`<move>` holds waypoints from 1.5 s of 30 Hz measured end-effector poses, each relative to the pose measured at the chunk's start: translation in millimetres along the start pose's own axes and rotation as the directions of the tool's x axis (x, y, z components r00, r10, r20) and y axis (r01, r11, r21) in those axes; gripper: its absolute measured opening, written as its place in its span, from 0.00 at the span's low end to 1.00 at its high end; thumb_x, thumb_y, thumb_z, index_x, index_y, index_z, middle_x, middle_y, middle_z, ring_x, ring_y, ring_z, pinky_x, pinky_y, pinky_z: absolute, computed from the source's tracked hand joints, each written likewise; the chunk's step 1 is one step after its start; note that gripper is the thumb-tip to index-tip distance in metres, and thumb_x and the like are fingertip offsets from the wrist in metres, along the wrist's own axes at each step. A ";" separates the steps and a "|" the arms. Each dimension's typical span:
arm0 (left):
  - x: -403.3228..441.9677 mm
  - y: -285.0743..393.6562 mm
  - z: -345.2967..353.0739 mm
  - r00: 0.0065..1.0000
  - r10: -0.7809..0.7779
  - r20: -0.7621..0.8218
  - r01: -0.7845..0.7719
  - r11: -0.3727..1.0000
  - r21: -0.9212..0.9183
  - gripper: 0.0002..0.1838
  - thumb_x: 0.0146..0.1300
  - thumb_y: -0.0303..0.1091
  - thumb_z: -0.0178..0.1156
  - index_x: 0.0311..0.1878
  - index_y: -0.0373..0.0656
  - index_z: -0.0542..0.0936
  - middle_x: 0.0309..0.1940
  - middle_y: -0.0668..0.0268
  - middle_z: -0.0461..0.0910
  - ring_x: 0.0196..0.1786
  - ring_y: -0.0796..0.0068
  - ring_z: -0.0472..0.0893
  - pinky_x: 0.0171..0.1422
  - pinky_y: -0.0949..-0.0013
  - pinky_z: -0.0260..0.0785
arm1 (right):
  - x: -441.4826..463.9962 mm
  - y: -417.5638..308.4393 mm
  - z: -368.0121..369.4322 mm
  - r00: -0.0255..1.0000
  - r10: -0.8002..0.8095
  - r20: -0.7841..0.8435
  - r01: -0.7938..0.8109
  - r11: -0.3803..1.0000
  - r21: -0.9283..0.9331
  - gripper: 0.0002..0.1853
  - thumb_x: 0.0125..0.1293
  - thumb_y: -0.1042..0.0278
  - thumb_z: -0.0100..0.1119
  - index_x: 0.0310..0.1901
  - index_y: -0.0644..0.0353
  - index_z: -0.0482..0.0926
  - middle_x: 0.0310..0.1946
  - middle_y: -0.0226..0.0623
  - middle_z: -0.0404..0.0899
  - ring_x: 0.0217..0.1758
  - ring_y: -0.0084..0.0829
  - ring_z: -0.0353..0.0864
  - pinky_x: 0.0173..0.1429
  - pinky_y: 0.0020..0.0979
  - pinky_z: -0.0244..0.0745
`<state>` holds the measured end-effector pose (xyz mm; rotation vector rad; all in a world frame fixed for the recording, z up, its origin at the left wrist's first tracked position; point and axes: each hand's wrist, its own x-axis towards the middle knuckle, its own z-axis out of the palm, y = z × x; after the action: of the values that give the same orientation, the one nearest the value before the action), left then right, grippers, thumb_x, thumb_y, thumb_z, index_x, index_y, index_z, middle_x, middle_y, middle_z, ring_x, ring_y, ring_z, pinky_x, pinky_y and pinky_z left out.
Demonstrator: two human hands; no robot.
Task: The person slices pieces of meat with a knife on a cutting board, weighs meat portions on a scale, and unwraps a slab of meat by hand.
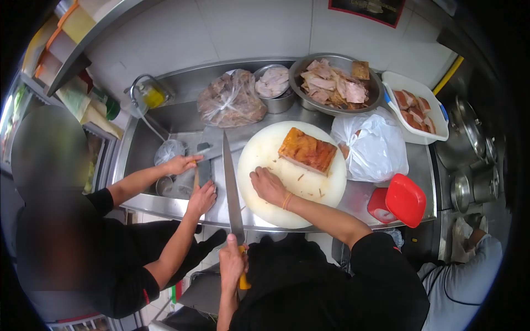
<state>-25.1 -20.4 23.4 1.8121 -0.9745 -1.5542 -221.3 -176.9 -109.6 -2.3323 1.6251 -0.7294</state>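
Knife, long, steel, yellow-handled (pixel 232 193): gripped in left hand (pixel 231 267), blade at white round board's (pixel 276 212) nine o'clock | right hand (pixel 269 186): curled on board, eight o'clock, grip unclear | golden-brown roasted slab (pixel 307 150): one o'clock | care: steer edge clear of co-worker's hand (pixel 204 197)

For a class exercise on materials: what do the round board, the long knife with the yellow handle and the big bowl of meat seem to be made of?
Round board: probably plastic, matte white with no wood grain.
Knife blade: likely steel, grey with a dull sheen; its handle looks like plastic, evenly yellow.
Big bowl: metal, perhaps stainless steel, grey with a soft shine.
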 end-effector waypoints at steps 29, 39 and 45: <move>19.9 30.3 44.1 0.985 0.084 0.150 -0.074 0.995 -0.070 0.43 0.77 0.68 0.38 0.31 0.31 0.78 0.12 0.67 0.67 0.11 0.77 0.67 0.16 0.72 0.59 | 48.7 141.2 -265.2 0.663 0.177 -0.728 -0.230 0.973 0.027 0.10 0.65 0.69 0.66 0.47 0.61 0.85 0.43 0.45 0.87 0.49 0.38 0.87 0.54 0.35 0.80; 19.0 44.4 55.4 0.979 0.094 0.182 -0.066 0.986 -0.155 0.41 0.78 0.68 0.37 0.34 0.34 0.78 0.12 0.68 0.65 0.12 0.77 0.67 0.17 0.72 0.61 | -11.8 -11.7 -118.3 0.937 0.132 0.322 -0.336 0.099 0.937 0.15 0.68 0.66 0.71 0.51 0.67 0.82 0.36 0.33 0.86 0.34 0.20 0.85 0.37 0.22 0.81; 8.8 27.4 34.6 0.990 0.100 0.096 -0.084 0.984 -0.157 0.42 0.77 0.68 0.39 0.33 0.32 0.79 0.12 0.68 0.65 0.12 0.78 0.67 0.17 0.74 0.59 | -44.5 36.9 -143.8 0.879 0.473 0.062 -0.367 0.586 0.722 0.12 0.73 0.64 0.62 0.45 0.67 0.85 0.29 0.35 0.86 0.29 0.21 0.83 0.34 0.25 0.77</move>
<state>-63.2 -42.0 34.1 1.5737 -0.9448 -1.6321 -336.1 -133.9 -14.8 -1.2902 1.4714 -1.1615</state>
